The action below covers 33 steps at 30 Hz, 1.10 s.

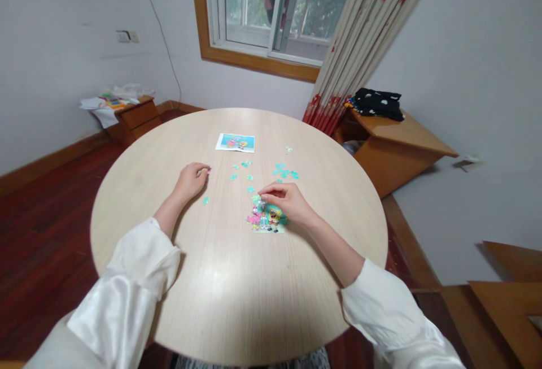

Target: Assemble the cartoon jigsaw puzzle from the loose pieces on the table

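My left hand (192, 181) hovers at the left of the table with thumb and fingers pinched on a small pink and dark puzzle piece (209, 170). My right hand (290, 200) is closed in a pinch at the upper edge of a partly joined cartoon jigsaw puzzle (263, 222). A small pale green puzzle piece (256, 198) shows at its fingertips; the hand covers part of the puzzle's upper right. The joined part shows a pink figure, a grey figure and a yellow square one. One loose teal piece (206, 200) lies below my left hand.
Several loose teal pieces (285, 172) lie beyond my right hand, more (246, 164) near the middle, and a pale one (288, 150) farther back. A picture card (236, 142) lies at the far side of the round table (203, 278). Wooden cabinets (393, 143) stand beyond.
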Available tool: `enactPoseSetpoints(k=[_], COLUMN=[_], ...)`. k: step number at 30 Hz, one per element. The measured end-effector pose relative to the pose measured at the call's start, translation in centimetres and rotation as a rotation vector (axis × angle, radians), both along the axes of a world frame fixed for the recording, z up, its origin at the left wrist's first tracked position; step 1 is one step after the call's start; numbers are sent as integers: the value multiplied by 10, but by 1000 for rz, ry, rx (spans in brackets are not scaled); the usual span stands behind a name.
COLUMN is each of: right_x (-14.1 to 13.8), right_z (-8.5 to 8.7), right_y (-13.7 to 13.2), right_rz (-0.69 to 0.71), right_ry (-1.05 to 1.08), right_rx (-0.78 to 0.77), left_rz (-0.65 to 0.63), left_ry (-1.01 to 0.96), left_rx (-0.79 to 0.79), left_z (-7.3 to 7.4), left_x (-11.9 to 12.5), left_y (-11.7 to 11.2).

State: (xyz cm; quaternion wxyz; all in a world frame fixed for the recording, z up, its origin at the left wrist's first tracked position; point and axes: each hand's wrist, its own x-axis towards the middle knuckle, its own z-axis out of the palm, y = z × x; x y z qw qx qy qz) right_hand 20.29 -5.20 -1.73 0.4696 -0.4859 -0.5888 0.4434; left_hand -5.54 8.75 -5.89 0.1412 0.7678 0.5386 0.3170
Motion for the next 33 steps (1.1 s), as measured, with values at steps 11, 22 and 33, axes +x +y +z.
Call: enactPoseSetpoints(k=[11,22,33], right_x=[-9,-13,-17], right_z=[-14,-15,-3], right_y=[-5,-8,-12], right_rz=[38,64,-35], right_ry=[52,126,206], right_rx=[-69,-160,-356], left_rz=[-3,10,55], left_ry=[-15,-41,-76], left_rx=[15,10,-36], left_z=[-4,-5,-4], left_x=[-3,-2,-2], left_y=[3,3,1])
